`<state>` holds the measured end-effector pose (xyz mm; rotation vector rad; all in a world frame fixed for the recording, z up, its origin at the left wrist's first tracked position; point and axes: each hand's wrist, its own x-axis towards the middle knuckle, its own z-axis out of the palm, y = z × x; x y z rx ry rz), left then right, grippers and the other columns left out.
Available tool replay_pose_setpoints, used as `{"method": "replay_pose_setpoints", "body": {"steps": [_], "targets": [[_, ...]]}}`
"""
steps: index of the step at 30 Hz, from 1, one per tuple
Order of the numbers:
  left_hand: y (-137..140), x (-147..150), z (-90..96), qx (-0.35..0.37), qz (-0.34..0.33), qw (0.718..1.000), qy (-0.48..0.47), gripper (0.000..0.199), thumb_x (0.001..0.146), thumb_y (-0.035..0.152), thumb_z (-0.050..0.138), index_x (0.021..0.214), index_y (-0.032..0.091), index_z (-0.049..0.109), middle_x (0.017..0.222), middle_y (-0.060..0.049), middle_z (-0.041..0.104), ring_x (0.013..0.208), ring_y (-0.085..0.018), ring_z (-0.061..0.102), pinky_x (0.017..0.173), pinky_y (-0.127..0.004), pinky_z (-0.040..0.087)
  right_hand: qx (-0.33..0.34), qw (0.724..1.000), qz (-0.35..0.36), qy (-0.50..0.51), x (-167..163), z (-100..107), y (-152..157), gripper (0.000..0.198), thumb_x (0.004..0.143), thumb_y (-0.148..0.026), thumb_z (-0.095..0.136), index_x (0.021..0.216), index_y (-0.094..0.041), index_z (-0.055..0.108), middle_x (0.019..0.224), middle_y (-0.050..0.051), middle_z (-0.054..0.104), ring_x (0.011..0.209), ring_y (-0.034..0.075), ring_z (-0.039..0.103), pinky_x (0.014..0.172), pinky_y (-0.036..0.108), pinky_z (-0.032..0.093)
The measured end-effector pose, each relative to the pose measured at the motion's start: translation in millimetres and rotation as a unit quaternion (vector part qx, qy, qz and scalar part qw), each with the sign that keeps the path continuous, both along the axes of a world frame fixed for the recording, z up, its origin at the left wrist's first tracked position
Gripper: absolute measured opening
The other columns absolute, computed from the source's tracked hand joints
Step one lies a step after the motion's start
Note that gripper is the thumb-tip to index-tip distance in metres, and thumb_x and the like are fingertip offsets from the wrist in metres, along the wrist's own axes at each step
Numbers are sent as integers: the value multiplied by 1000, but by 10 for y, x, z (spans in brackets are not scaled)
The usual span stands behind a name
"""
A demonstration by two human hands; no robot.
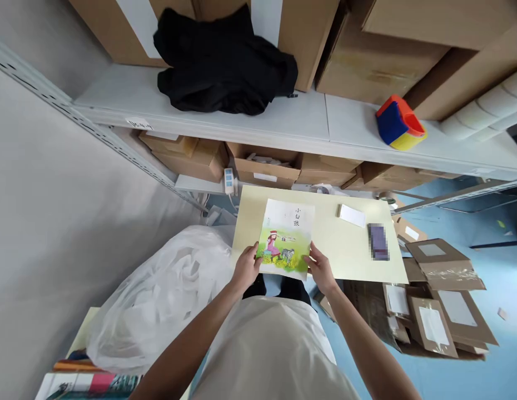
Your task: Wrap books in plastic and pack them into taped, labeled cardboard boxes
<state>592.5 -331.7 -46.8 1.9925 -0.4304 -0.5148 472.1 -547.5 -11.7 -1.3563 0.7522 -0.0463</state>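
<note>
Picture book (286, 239) pinched by its lower side edges between two hands.

The left hand (247, 266) grips one side edge and the right hand (321, 269) the other, each thumb lying on the cover margin; what the remaining fingers do underneath is hidden. The book sits directly between the fingers, cover up, over the near edge of the table (337, 258); I cannot tell whether it touches the tabletop. To hold it well, keep both thumbs level and the pressure light, so the cover neither bows nor creases, and leave the printed figures uncovered. Beyond the right fingers, on the tabletop, lie a white box (352, 215) and a blurred purple item (378, 241), both apart from the book; steer clear of them.
</note>
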Motion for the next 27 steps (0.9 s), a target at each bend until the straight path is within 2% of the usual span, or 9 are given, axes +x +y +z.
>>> {"method": "replay_pose_setpoints", "body": {"steps": [5, 8, 12, 15, 21, 24, 27], "targets": [[80, 397, -287, 97, -8, 995, -12, 47, 74, 17, 60, 121, 15, 62, 85, -8, 63, 72, -21, 60, 76, -34, 49, 9, 997, 70, 18, 546, -432, -81, 81, 64, -49, 74, 139, -30, 49, 101, 5, 67, 84, 21, 66, 78, 45, 59], [72, 769, -456, 163, -30, 985, -40, 43, 76, 15, 58, 119, 13, 62, 83, -8, 63, 70, -20, 60, 72, -32, 49, -15, 997, 74, 32, 991, -733, -130, 82, 64, -44, 72, 140, -24, 48, 99, 5, 66, 84, 20, 64, 82, 44, 58], [-5, 1233, -744, 194, -31, 980, -31, 41, 77, 14, 58, 118, 15, 62, 87, -7, 63, 75, -20, 60, 77, -33, 49, -79, 993, 75, 50, 1475, -1096, -158, 75, 71, -38, 65, 141, -22, 47, 108, 8, 66, 92, 22, 62, 84, 43, 56], [-59, 1441, -920, 206, -31, 978, -27, 38, 77, 15, 59, 114, 16, 64, 87, -7, 63, 79, -21, 61, 79, -33, 49, -130, 985, 78, 78, 1676, -1283, -158, 70, 75, -33, 61, 142, -18, 45, 106, 10, 66, 95, 23, 62, 85, 42, 55], [-92, 1507, -1025, 221, -21, 974, -45, 43, 76, 14, 58, 118, 15, 62, 93, -10, 61, 97, -26, 59, 91, -39, 48, -209, 967, 88, 117, 1775, -1407, -111, 64, 81, -28, 54, 143, -14, 44, 96, 9, 66, 86, 19, 63, 86, 36, 52], [-97, 1478, -1040, 226, -18, 972, -58, 46, 75, 15, 59, 121, 14, 61, 98, -13, 59, 106, -29, 55, 95, -40, 47, -278, 946, 84, 144, 1793, -1381, -90, 58, 81, -22, 51, 138, -10, 50, 105, 13, 62, 88, 19, 62, 89, 35, 50], [-102, 1456, -1059, 218, -13, 974, -58, 50, 75, 14, 57, 125, 13, 58, 101, -14, 58, 106, -29, 56, 95, -40, 47, -321, 929, 77, 167, 1793, -1329, -61, 55, 81, -17, 48, 135, -10, 52, 112, 16, 58, 91, 20, 62, 92, 37, 49]]}}
